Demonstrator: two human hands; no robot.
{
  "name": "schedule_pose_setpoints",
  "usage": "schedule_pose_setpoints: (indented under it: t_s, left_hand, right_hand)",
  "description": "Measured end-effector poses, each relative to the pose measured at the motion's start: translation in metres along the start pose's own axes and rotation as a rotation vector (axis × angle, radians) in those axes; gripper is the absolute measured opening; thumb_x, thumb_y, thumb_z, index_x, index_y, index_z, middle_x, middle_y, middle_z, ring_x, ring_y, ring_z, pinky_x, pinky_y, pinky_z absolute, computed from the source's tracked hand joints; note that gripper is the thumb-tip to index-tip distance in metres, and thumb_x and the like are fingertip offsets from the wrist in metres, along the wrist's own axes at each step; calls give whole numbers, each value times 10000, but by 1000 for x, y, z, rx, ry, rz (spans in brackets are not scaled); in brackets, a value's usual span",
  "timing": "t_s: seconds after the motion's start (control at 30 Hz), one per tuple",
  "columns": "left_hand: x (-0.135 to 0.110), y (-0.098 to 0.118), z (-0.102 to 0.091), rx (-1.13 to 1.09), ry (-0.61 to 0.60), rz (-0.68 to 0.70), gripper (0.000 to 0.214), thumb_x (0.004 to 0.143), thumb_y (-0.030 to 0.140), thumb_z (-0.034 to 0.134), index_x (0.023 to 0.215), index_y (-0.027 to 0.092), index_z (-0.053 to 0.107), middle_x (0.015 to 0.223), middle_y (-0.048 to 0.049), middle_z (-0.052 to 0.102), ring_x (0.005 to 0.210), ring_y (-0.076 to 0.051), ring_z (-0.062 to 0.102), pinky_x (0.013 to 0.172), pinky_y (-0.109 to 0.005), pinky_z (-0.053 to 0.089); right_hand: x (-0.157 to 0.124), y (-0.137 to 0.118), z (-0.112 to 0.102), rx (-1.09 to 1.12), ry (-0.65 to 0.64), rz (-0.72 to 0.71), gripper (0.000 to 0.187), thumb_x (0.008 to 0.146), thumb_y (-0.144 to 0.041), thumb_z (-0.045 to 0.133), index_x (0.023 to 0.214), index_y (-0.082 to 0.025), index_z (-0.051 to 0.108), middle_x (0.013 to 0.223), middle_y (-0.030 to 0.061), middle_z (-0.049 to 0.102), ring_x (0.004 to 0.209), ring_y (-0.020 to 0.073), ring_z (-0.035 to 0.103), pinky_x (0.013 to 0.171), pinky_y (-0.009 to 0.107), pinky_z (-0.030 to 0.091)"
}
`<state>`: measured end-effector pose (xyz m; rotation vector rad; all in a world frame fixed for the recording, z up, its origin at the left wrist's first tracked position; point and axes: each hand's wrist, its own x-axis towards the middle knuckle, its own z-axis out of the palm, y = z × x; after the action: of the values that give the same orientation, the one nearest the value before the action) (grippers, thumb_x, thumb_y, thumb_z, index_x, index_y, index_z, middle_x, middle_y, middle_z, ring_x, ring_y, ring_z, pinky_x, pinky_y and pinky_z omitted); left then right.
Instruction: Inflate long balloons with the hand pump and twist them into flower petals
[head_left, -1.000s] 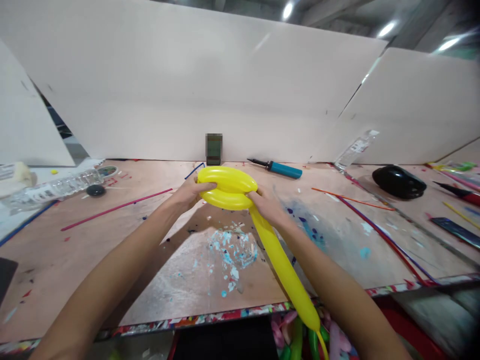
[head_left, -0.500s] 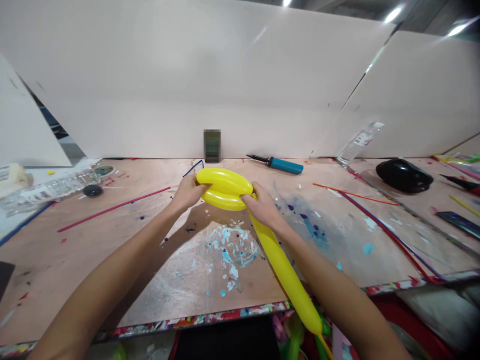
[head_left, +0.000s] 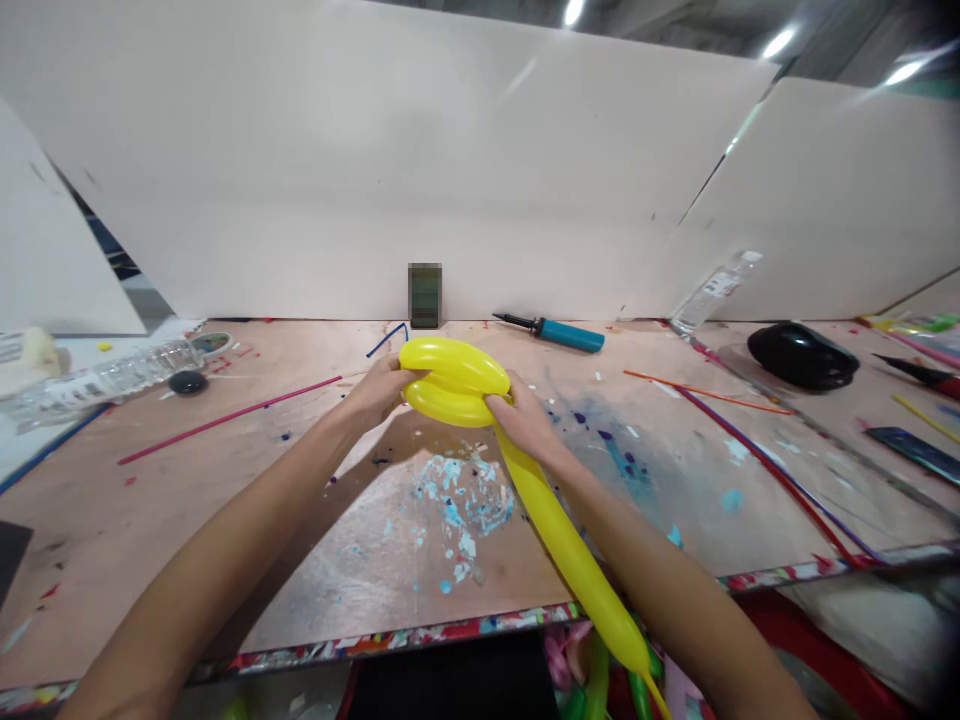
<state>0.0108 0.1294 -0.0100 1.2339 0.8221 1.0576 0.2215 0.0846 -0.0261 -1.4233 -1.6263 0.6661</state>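
A long yellow balloon (head_left: pixel 454 362) is held up over the table between my two hands. Its upper part is folded into a loop of two segments lying side by side. My left hand (head_left: pixel 377 388) grips the loop's left end, with its thumb at the bend. At the right end, my right hand (head_left: pixel 517 412) pinches the place where the segments meet. From there the balloon's long straight part runs down to the right under my right forearm, past the table's front edge, ending in a thin uninflated tail. Some of my fingers are hidden behind the balloon.
A teal hand pump (head_left: pixel 570 334) lies at the back beside a propped phone (head_left: pixel 425 296). Uninflated balloons, one pink (head_left: pixel 232 420) and one red (head_left: pixel 765 470), lie to either side. A black mouse-shaped object (head_left: pixel 802 356) and a clear bottle (head_left: pixel 716 292) are at right; another bottle (head_left: pixel 112 382) is at left.
Both hands keep their hold on the yellow balloon, which stays folded the same way. The view has shifted very slightly.
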Motion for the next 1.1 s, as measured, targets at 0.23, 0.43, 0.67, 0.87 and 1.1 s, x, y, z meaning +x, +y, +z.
schedule_pose_setpoints:
  t_s: [0.23,0.43,0.67,0.87,1.1]
  left_hand:
    - [-19,11,36,111,151,270,608,649,273,715,1188,171,453,1157,-94,591,980,-196,608,805,-310,519]
    - [-11,5,22,427,323,353,360,676,220,619,1021,121,592,941,-56,652,822,-182,614,698,-264,494]
    - [-8,8,9,386,169,306,364,731,394,649,959,111,664,893,-83,695,779,-192,636,654,-253,490]
    - [-7,3,8,383,124,291,392,745,444,657,951,111,684,896,-95,706,777,-195,646,652,-258,498]
    - [-9,9,7,322,33,281,395,742,424,664,990,117,678,963,-93,707,850,-223,652,721,-301,520]
  right_hand:
    - [-1,-1,9,157,78,8,283,756,-280,435,1003,-179,528,966,37,613,839,175,555,736,289,448]
    - [-7,-6,10,156,-6,21,275,737,-279,465,980,-178,545,916,31,612,783,170,557,662,270,453]
    - [-6,-6,-1,219,-50,105,197,771,-318,444,887,-198,549,719,13,587,623,173,551,556,278,435]
    - [-5,-3,-5,172,-40,144,221,774,-346,441,890,-196,555,640,14,587,626,203,571,570,301,445]
    - [-7,2,-2,206,25,105,226,782,-339,443,903,-189,561,679,6,592,612,177,556,546,276,433]
